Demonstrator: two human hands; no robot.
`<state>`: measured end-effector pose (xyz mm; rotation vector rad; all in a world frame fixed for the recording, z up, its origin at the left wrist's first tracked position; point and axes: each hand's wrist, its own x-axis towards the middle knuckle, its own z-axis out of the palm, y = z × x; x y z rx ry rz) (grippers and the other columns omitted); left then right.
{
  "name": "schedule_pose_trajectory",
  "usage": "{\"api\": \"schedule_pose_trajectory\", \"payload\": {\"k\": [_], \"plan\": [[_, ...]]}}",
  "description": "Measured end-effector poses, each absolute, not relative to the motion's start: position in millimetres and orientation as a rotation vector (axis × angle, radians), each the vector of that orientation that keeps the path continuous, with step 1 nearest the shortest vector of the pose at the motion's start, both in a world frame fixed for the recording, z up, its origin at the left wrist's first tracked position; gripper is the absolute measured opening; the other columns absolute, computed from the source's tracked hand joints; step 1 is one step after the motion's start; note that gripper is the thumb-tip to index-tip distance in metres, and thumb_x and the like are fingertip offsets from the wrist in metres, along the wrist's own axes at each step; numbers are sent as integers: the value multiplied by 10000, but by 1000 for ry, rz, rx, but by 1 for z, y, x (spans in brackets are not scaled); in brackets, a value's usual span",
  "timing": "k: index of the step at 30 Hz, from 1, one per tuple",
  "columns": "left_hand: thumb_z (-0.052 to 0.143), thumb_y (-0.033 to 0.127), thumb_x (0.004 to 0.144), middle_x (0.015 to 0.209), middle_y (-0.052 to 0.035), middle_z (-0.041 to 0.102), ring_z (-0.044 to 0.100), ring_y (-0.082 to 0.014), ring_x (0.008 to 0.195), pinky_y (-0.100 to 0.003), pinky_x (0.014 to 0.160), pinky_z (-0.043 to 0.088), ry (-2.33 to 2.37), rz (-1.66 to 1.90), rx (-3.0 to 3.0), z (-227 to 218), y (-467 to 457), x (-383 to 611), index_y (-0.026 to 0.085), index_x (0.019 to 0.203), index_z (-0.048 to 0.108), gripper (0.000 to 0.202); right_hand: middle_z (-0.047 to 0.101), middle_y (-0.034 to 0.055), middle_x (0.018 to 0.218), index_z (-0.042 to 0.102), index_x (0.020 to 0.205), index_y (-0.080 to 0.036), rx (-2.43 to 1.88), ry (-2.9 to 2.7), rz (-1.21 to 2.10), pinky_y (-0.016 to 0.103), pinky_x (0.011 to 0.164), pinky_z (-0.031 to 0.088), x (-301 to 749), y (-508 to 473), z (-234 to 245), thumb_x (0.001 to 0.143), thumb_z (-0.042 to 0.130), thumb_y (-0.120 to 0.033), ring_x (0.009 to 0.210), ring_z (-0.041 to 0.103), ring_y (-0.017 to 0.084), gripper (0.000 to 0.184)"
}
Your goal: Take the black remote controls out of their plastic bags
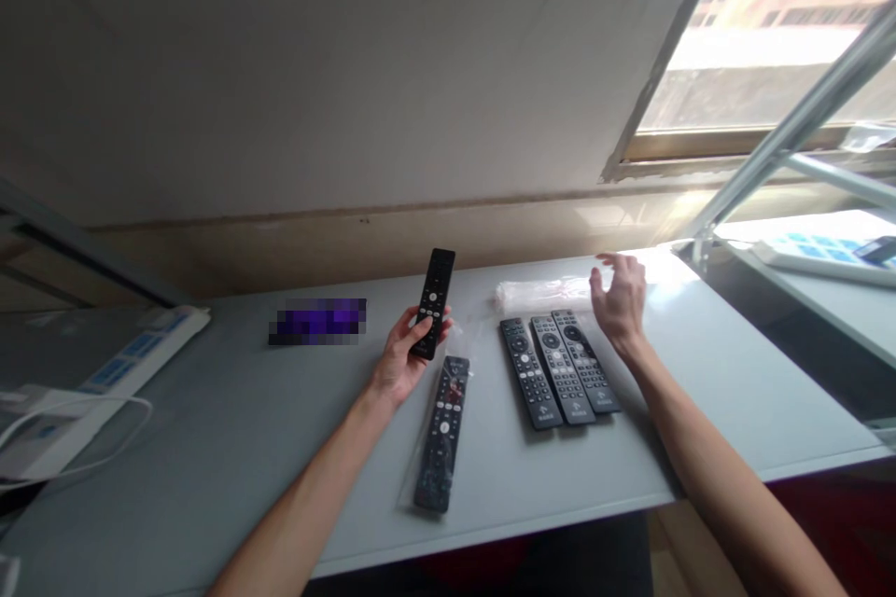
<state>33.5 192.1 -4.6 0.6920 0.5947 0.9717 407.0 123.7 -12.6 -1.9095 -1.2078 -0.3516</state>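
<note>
A black remote control (438,287) is gripped by its lower end in my left hand (400,359), thumb across its buttons, raised a little over the desk. Just below it lies another remote in a clear plastic bag (442,434). My right hand (620,300) hovers with fingers apart and nothing visible in it, by the right end of a stack of clear plastic bags (536,295). In front of that stack rest three bare remotes side by side: a left one (530,375), a middle one (562,371) and a right one (586,362), the last two touching or overlapping.
The grey desk (231,448) runs along a wall. At its left sits a white power strip (133,364) with a plugged-in adapter and white cable (144,429). A blurred-out purple and black item (318,321) lies left of centre. Metal bars (791,103) rise at the right by a window.
</note>
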Motion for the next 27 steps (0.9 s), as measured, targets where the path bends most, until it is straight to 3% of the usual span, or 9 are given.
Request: {"api": "schedule_pose_trajectory", "payload": {"k": [3, 7, 12, 18, 23, 27], "plan": [[998, 243, 706, 1128, -72, 825, 812, -176, 942, -240, 874, 645, 599, 968, 706, -3, 191, 34, 187, 1027, 700, 441, 690, 138, 1042, 695, 1045, -213, -1883, -1536, -150, 438, 925, 486, 389, 125, -12, 1044, 448, -353, 1011, 614, 299, 285], [1007, 243, 691, 1117, -77, 826, 812, -174, 921, -243, 866, 639, 600, 974, 703, -3, 190, 34, 191, 1023, 681, 468, 673, 127, 915, 673, 830, -230, -1927, -1640, -30, 418, 828, 479, 378, 124, -17, 1045, 482, -441, 885, 601, 290, 356], [997, 265, 709, 1103, -89, 821, 809, -178, 892, -247, 843, 620, 594, 929, 771, 0, 186, 34, 189, 1072, 647, 509, 678, 126, 927, 672, 825, -229, -1823, -1583, -13, 438, 864, 469, 360, 116, 2, 1086, 437, -483, 909, 596, 295, 433], [970, 355, 752, 949, -32, 783, 794, -217, 747, -265, 646, 594, 625, 727, 1028, 7, 174, 37, 229, 1096, 566, 546, 763, 65, 1115, 761, 1116, -250, -1361, -1587, 735, 381, 929, 510, 294, 99, 27, 1047, 569, -605, 1025, 672, 264, 409], [948, 374, 788, 973, -35, 758, 776, -194, 794, -243, 695, 563, 620, 702, 1269, 16, 162, 42, 218, 1053, 619, 450, 692, 26, 839, 717, 851, -216, -1492, -1299, 976, 309, 705, 469, 278, 90, 28, 915, 680, -738, 812, 592, 216, 527], [788, 446, 939, 986, -72, 756, 707, -203, 898, -280, 821, 553, 631, 788, 1494, 15, 158, 44, 205, 1043, 749, 265, 641, 20, 791, 685, 804, -213, -1402, -1130, 940, 309, 718, 462, 303, 99, 33, 894, 717, -703, 762, 558, 191, 500]]}}
